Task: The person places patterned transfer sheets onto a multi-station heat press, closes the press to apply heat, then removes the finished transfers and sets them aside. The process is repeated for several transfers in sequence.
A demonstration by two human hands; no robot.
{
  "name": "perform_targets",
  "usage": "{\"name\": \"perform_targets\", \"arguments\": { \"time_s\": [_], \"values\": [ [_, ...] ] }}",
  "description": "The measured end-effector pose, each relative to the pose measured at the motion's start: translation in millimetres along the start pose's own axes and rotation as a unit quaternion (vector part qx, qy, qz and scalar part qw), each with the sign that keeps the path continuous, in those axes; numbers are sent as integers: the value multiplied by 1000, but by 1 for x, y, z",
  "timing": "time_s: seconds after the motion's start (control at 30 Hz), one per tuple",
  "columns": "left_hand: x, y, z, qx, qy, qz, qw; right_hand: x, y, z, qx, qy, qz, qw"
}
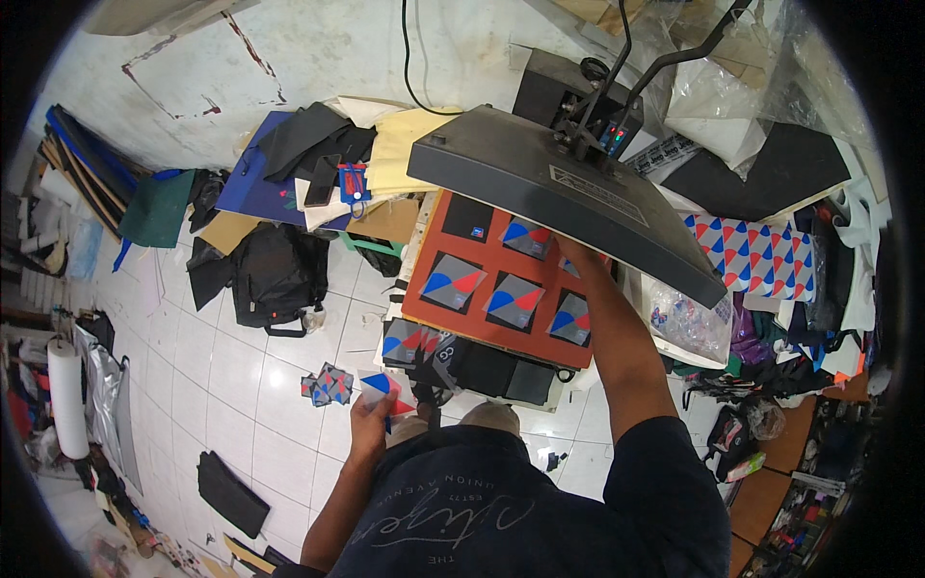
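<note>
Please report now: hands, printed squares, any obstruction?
Left hand pinching printed piece. Right hand partly hidden by raised press. Printed squares on reddish pad, press overhanging its far side.

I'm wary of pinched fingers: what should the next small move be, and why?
Probably ease the right hand out from under the raised dark-grey rectangular press plate, since it reaches over the rust-red rectangular mat, partly hidden beneath that plate.

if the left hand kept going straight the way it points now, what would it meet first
Probably the printed square at the near left, just in front of the orange-red pad. The left hand holds a printed piece, which leads; the height difference is unclear.
</note>
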State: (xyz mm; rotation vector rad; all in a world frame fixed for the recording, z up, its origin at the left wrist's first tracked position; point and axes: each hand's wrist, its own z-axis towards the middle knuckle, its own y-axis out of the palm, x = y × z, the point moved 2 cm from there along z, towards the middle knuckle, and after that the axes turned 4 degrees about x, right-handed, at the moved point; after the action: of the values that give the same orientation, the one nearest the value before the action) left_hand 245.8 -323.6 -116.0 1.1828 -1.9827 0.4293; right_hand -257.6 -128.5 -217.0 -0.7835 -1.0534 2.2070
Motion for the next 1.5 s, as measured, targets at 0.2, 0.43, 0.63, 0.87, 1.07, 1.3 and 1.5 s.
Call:
{"name": "perform_targets", "arguments": {
  "time_s": [0.2, 0.43, 0.63, 0.87, 1.07, 1.3, 1.5],
  "values": [
    [0, -1, 1, -3, -6, 14, 1000, 2, 0, 0, 4, -1, -3, 1000],
    [5, 1, -2, -8, -25, 18, 999, 3, 3, -2, 10, -4, -8, 1000],
    [1, -2, 1, 8, -10, 42, 999, 2, 5, -1, 16, -7, -9, 1000],
    [0, -3, 1, 2, -30, 34, 999, 2, 5, -1, 22, -8, -12, 1000],
    [1, -2, 1, -7, -16, 34, 999, 4, 6, -3, 30, -11, -18, 999],
    [-5, -5, 4, -7, -14, 36, 999, 4, 8, -5, 41, -13, -22, 999],
    [-7, -10, 6, -17, -20, 39, 999, 2, 11, -7, 55, -18, -24, 998]
  ]
}}
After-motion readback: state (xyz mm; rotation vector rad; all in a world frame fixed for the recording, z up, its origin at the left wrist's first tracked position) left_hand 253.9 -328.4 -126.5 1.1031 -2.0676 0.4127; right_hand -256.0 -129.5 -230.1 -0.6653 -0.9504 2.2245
